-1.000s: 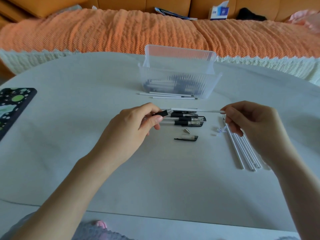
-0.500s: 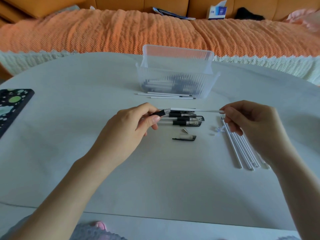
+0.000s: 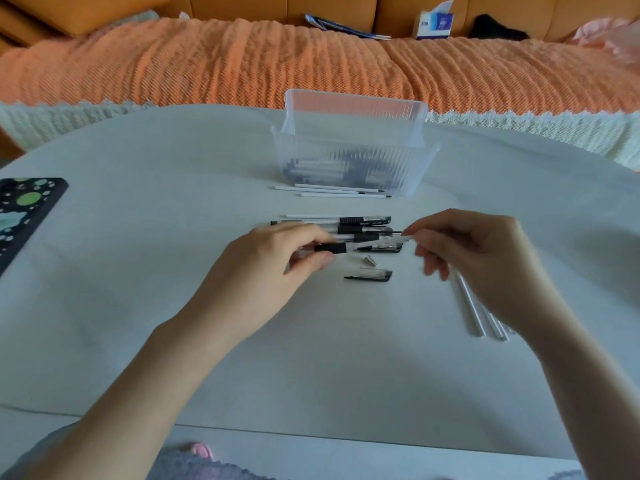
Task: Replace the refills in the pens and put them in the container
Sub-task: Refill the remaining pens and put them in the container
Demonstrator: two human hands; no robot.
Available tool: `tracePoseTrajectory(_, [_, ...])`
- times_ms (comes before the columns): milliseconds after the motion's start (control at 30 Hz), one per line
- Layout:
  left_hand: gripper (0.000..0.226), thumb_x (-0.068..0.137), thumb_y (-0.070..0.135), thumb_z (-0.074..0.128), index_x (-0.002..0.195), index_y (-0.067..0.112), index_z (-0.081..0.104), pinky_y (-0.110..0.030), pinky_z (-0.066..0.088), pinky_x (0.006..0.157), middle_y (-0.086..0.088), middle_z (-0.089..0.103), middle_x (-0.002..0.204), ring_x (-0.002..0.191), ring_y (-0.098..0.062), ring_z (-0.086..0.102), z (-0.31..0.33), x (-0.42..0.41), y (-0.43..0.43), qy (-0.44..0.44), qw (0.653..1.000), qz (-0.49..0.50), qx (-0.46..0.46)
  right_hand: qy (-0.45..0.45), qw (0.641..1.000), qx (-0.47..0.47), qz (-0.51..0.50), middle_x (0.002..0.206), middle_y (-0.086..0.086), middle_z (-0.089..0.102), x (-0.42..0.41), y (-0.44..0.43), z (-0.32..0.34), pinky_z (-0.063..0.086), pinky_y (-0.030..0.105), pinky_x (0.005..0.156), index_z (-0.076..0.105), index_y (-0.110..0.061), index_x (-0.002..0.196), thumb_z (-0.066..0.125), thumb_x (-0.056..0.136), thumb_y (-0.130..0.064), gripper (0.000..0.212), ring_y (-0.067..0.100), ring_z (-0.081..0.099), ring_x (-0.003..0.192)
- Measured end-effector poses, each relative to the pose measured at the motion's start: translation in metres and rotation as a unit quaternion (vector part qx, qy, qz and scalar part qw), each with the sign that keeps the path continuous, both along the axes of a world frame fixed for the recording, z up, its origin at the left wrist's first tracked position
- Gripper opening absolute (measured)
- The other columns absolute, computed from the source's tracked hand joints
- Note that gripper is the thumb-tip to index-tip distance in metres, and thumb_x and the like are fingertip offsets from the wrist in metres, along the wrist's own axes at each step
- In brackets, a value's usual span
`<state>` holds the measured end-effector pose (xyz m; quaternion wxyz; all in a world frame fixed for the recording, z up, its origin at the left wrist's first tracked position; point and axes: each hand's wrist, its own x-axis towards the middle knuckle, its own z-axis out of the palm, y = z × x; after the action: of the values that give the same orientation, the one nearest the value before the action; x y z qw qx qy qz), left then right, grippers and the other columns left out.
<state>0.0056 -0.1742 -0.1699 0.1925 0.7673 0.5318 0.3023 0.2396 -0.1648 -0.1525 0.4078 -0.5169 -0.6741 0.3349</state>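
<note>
The clear ribbed container (image 3: 353, 157) sits at the far middle of the white table (image 3: 138, 341), with pens showing dimly through its wall. Just in front of the container lie three loose refills (image 3: 332, 190), and nearer than those, a row of pens (image 3: 346, 221). Nearer again, the left hand (image 3: 270, 278) pinches a pen barrel (image 3: 330, 247) by its black grip. The right hand (image 3: 485, 261) pinches the end of a white refill (image 3: 377, 242) that points into the barrel's mouth. Both hands partly cover the pen row. A metal tip (image 3: 370, 260) and a cap (image 3: 372, 274) lie on the near side of that row from the container. Near-right of the container, spare refills (image 3: 474, 313) are half hidden under the right wrist. Far left of it, a spotted black case (image 3: 24, 209) is cut off by the edge. Blur hides how deep the refill sits.
</note>
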Motion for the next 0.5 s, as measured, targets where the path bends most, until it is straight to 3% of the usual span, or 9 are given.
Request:
tracePoseTrajectory(100, [0.019,0.084,0.043,0.058,0.097,0.033,0.066,-0.024,0.047,0.073,0.023,0.064,0.089,0.082,0.003,0.060,-0.001,0.003,0.000,-0.015,1.000,-0.006,-0.005,0.021,0.997,-0.033,0.064,0.083,0.001,0.074,-0.009,-0.003,-0.003,0.054,0.032,0.069,0.065,-0.024,0.108,0.060,0.087,-0.007,0.027,0.024,0.068,0.068])
tracePoseTrajectory(167, [0.014,0.086,0.039,0.062,0.097,0.032,0.067,-0.026,0.047,0.072,0.022,0.065,0.090,0.083,0.001,0.061,-0.001,0.002,0.000,-0.019,1.000,-0.004,-0.004,0.035,0.997,-0.042,0.058,0.090,0.001,0.074,-0.007,-0.002,-0.003,0.055,0.037,0.070,0.063,-0.024,0.111,0.058,0.089,-0.011,0.026,0.027,0.070,0.076])
tracePoseTrajectory(367, [0.013,0.086,0.038,0.062,0.097,0.032,0.066,-0.032,0.050,0.078,0.020,0.066,0.092,0.087,-0.001,0.062,0.000,0.003,-0.001,-0.013,1.000,-0.004,-0.006,-0.023,0.998,-0.040,0.037,0.074,0.003,0.071,-0.003,-0.002,-0.001,0.050,0.040,0.061,0.071,-0.022,0.080,0.061,0.087,-0.019,0.012,0.029,0.062,0.063])
tracePoseTrajectory(500, [0.023,0.081,0.047,0.054,0.096,0.035,0.066,-0.033,0.051,0.077,0.021,0.066,0.093,0.087,0.001,0.061,0.000,0.006,-0.001,-0.016,1.000,-0.006,-0.011,-0.022,0.998,-0.043,0.039,0.064,-0.001,0.068,-0.012,-0.006,0.001,0.046,0.025,0.053,0.070,-0.018,0.075,0.063,0.086,-0.016,0.013,0.008,0.052,0.049])
